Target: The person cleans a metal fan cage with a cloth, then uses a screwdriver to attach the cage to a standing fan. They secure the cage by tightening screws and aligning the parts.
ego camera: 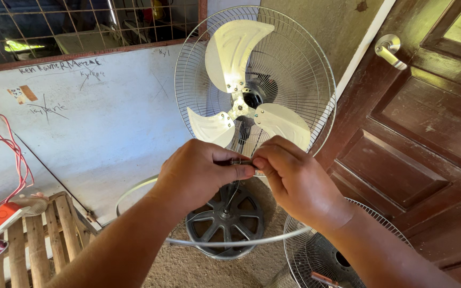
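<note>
Both forearms enter from 6 o'clock and converge toward frame centre. Left hand [198, 173]: back of hand up, wrist straight, fingers curled under, thumb [238, 170] extended toward 3 o'clock. Right hand [294, 178]: back of hand facing camera, knuckles bent, index fingertip [259, 163] pointing toward 9 o'clock. Fingertips of the two hands meet at centre, pinched together tip to tip. Right forearm runs off toward 5 o'clock, left toward 7 o'clock.

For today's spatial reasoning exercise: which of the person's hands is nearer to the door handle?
Right. The right hand is below and left of the door handle, on the door's side; the left hand is farther left, beyond it.
</note>
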